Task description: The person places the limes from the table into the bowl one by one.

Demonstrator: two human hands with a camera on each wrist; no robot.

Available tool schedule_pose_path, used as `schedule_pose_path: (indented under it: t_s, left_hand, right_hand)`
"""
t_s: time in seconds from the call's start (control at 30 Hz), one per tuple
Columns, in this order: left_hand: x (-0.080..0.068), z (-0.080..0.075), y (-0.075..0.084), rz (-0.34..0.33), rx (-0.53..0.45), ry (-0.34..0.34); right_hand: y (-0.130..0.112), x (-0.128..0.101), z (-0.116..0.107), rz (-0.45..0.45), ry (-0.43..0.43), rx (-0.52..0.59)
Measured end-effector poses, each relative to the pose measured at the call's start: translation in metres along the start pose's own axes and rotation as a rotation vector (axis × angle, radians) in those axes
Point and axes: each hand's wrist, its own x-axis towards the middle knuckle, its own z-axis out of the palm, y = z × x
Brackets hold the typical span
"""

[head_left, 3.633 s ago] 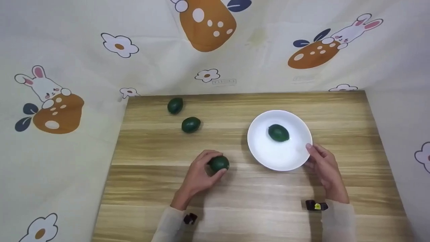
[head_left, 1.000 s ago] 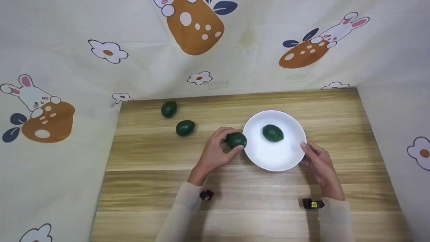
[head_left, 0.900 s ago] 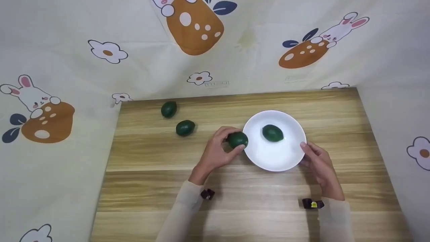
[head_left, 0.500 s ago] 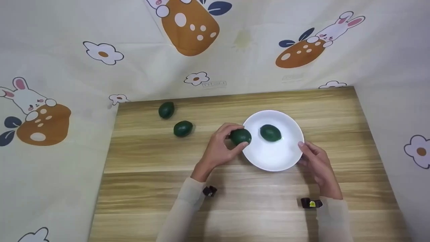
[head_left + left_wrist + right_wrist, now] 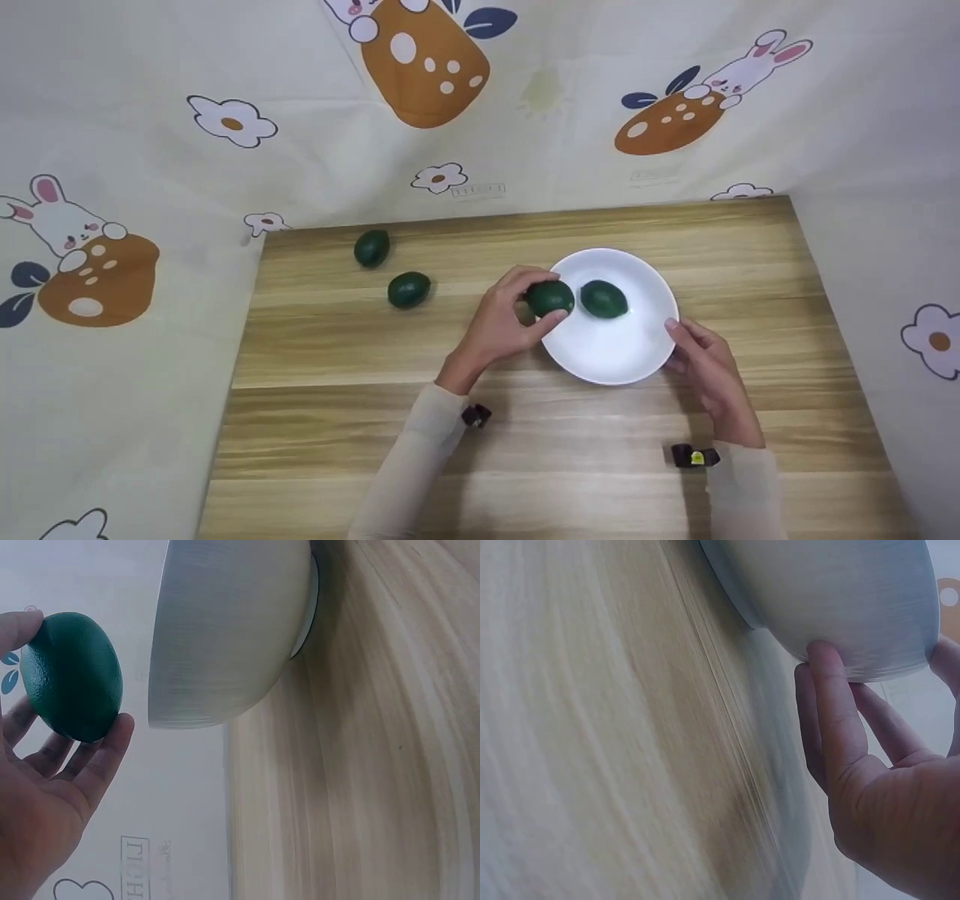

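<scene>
Lime (image 5: 551, 298), dark green and oval, sits in the grip of the left hand (image 5: 495, 322), over the left part of the white bowl (image 5: 607, 349) as seen from the head. Of the two hands, this one is partly open, its thumb and fingers curved about opposite sides of the fruit. From the left wrist, the fruit shows above the level of the rim, apart from the bowl.

A second lime (image 5: 604, 299) lies inside the bowl, toward the far side, its pointed end aimed to the right. The right hand (image 5: 712, 367) holds the bowl at its right side, thumb at the rim and fingers spread against the outer wall; whether the bowl's foot touches the bench (image 5: 330, 345) I cannot tell.

Two more fruits rest on the wood-grained bench, well to the left of the bowl: a third lime (image 5: 409, 289) and, near it but farther back, a fourth lime (image 5: 372, 248). Behind the bench hangs a pale cloth (image 5: 585, 150) printed with rabbits and flowers. Both sleeves are pale, with a small dark device showing beside each wrist.
</scene>
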Motion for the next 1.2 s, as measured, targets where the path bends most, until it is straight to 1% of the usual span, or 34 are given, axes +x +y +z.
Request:
schedule_pose_path:
  t_s: [0.13, 0.27, 0.37, 0.5, 0.6, 0.8, 0.93, 1.2]
  left_hand:
    - [0.003, 0.001, 0.001, 0.004, 0.007, -0.021]
    - [0.004, 0.002, 0.002, 0.002, 0.034, -0.031]
    - [0.006, 0.003, 0.004, 0.014, 0.053, -0.028]
    - [0.01, 0.006, 0.007, 0.04, 0.044, -0.027]
    - [0.013, 0.008, 0.01, 0.047, 0.043, -0.034]
    - [0.018, 0.011, 0.012, 0.068, 0.102, -0.066]
    - [0.02, 0.012, 0.012, 0.08, 0.123, -0.082]
    - [0.024, 0.012, 0.014, 0.076, 0.192, -0.116]
  right_hand:
    - [0.0, -0.001, 0.002, -0.004, 0.017, 0.003]
    - [0.002, 0.0, 0.003, 0.003, 0.012, 0.006]
    - [0.003, 0.0, 0.004, 0.006, 0.013, 0.025]
    - [0.003, 0.0, 0.004, -0.004, 0.031, 0.047]
    - [0.002, 0.001, 0.003, -0.004, 0.03, 0.042]
    - [0.001, 0.001, 0.002, 0.002, 0.025, 0.045]
    - [0.002, 0.001, 0.002, 0.003, 0.025, 0.039]
    - [0.002, 0.001, 0.003, 0.006, 0.016, 0.03]
